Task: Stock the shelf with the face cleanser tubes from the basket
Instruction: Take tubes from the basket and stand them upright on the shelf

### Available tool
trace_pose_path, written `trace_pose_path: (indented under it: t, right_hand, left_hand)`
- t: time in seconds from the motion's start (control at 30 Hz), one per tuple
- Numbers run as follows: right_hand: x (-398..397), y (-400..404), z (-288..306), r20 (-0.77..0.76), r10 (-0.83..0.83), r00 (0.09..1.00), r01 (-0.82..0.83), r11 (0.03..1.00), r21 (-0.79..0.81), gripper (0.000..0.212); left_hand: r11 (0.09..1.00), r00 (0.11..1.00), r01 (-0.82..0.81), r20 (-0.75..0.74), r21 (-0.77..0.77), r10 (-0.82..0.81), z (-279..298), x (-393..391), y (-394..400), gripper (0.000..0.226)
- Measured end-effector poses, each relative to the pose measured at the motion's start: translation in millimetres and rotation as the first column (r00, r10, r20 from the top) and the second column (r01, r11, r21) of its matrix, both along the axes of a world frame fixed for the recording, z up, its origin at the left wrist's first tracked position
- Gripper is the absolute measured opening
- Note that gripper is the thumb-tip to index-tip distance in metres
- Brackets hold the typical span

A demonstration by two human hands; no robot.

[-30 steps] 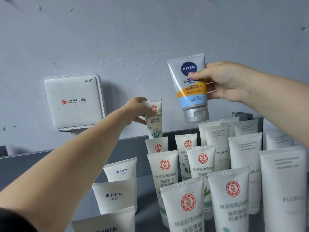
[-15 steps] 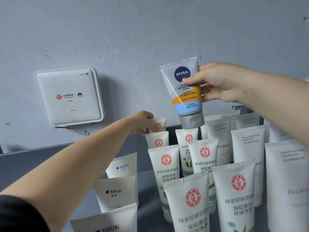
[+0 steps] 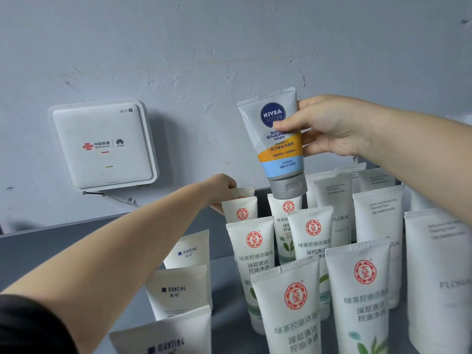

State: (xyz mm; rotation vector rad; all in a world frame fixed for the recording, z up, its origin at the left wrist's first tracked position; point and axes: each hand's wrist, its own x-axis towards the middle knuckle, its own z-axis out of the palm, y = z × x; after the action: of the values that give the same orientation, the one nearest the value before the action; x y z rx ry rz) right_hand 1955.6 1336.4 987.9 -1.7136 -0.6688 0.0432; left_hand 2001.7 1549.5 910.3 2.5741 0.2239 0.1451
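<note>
My right hand grips a grey Nivea tube, cap down, in the air above the middle rows of tubes. My left hand reaches to the back of the grey shelf and holds a small white tube with a red seal. That tube stands low behind the back of the red-seal row, mostly hidden by the tube in front of it. The basket is out of view.
White Manting tubes stand in a row on the left. White Floral tubes fill the right side. A white WiFi router hangs on the grey wall above the shelf's back rail, with its cable below.
My left hand has lowered the small red-seal tube from mid-air down behind the back of its row. My right hand has kept the Nivea tube raised and tilted it slightly.
</note>
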Motion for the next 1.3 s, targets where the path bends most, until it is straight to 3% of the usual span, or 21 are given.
trace_pose_path:
  t: [0.17, 0.23, 0.47, 0.57, 0.67, 0.8, 0.97, 1.13, 1.3]
  right_hand:
    - [-2.4, -0.3, 0.5, -0.006, 0.006, 1.000, -0.006, 1.000, 0.011, 0.009]
    - [-4.5, -0.4, 1.0, -0.006, 0.011, 1.000, -0.011, 1.000, 0.021, 0.009]
    - [-20.9, -1.7, 9.6, 0.036, 0.031, 0.999, -0.035, 0.994, 0.102, 0.013]
    - [-35.0, -1.3, 16.3, 0.060, 0.069, 0.996, -0.077, 0.986, 0.150, 0.014]
    - [-51.8, 4.3, 21.4, 0.079, 0.134, 0.988, -0.145, 0.975, 0.167, 0.015]
    - [-79.4, 22.2, 18.3, 0.065, 0.277, 0.959, -0.285, 0.940, 0.190, 0.017]
    - [-120.1, 52.3, 4.2, 0.040, 0.432, 0.901, -0.433, 0.890, 0.143, 0.015]
    - [-166.1, 83.5, -10.1, 0.029, 0.527, 0.849, -0.527, 0.846, 0.082, 0.017]
    - [-199.3, 121.1, -15.4, 0.067, 0.504, 0.861, -0.506, 0.862, 0.032, 0.014]
  left_hand:
    - [0.985, 0.999, -0.032, -0.023, 0.170, 0.036, 5.4, -1.1, 2.1, 0.014]
    - [0.984, 0.998, -0.040, -0.043, 0.175, 0.049, 8.7, -4.3, 2.7, 0.006]
    - [0.992, 0.998, -0.043, 0.043, 0.119, 0.038, 45.7, -31.2, 13.1, 0.023]
    - [0.998, 0.971, -0.026, 0.234, -0.062, 0.039, 70.2, -66.6, 10.8, 0.015]
    - [0.927, 0.904, 0.157, 0.427, -0.339, 0.003, 95.3, -124.8, 1.0, 0.020]
    - [0.856, 0.834, 0.298, 0.551, -0.422, -0.018, 105.6, -211.1, -4.3, 0.028]
    - [0.950, 0.780, 0.104, 0.617, -0.293, 0.105, 85.1, -279.6, -4.0, 0.002]
    - [0.962, 0.754, -0.022, 0.627, -0.274, 0.196, 71.3, -333.3, 11.9, 0.012]
    - [0.961, 0.769, -0.052, 0.603, -0.273, 0.213, 66.1, -367.7, 46.5, 0.014]
